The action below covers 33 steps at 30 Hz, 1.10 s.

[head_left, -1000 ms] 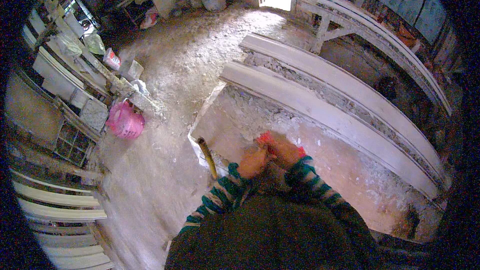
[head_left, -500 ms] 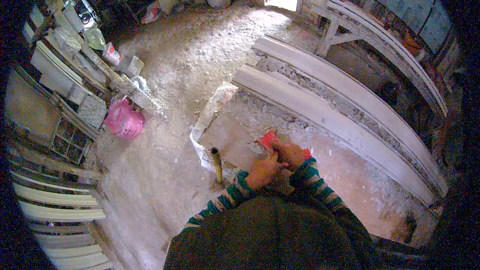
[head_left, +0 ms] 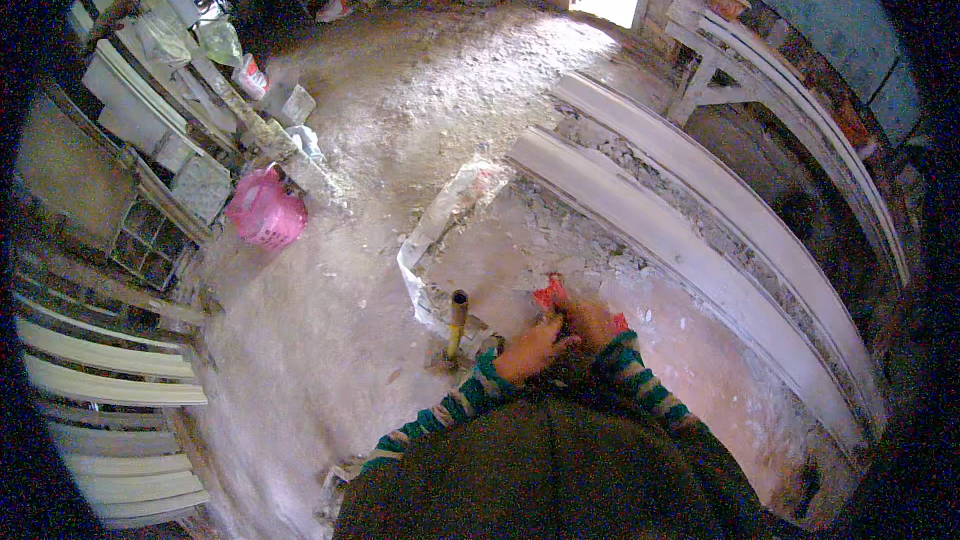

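Note:
My two hands are close together low in the middle of the view, just in front of my dark clothing. My right hand (head_left: 592,326) is closed around a bright red, crumpled piece (head_left: 548,292) that sticks out past its fingers. A second bit of red shows at the outer side of that hand. Whether it is cloth or plastic cannot be made out. My left hand (head_left: 528,350) meets the right one with its fingers bent together, and what they pinch, if anything, is hidden. An upright yellowish tube (head_left: 457,318) with a dark open top stands left of my left hand.
Long pale moulding strips (head_left: 640,200) run along the right. Beyond them stands a whitish wooden bench (head_left: 700,95). A pink bucket (head_left: 266,212) sits on the dusty floor at left, near leaning boards and stacked pale strips (head_left: 120,380). A white edging piece (head_left: 440,220) lies ahead.
The whole view has turned a little left, so the surroundings sit further right. My hands stay together at the red piece, with only slight movement of the fingers.

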{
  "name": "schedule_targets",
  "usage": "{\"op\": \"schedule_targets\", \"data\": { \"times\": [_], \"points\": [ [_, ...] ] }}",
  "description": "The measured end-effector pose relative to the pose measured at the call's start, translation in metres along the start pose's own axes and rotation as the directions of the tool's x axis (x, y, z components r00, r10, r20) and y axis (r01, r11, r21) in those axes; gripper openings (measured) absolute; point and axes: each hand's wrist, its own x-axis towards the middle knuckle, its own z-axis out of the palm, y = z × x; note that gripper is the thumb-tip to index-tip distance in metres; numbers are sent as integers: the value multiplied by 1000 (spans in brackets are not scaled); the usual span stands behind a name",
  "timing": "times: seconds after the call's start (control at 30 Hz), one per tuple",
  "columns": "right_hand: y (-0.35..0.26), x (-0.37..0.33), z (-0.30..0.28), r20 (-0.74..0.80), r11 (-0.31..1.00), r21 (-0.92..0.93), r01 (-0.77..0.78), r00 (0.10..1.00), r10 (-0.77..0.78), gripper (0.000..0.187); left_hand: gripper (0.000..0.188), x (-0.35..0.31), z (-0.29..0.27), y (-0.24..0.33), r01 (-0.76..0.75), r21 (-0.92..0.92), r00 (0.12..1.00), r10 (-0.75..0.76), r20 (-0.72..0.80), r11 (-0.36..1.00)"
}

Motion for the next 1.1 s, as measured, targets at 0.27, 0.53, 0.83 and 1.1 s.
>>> {"op": "schedule_targets", "data": {
  "times": [0.27,0.53,0.83,1.1],
  "points": [
    [-29,131,4,-81,951,-136,278,953,-291,41,48,37,-71,-50,323,189,909,-247,-337,928],
    [-25,46,-51,564,527,716,-459,824,-49,32,43,20,-19,-16,85,373,996,-90,-2,924],
    [-21,-90,-51,-60,868,497,-19,997,56,35,57,6,61,45,-246,-31,800,221,558,969],
    [25,-8,-32,-174,956,-140,259,944,-281,46,70,38,21,2,-22,80,999,18,41,997]
  ]
}}
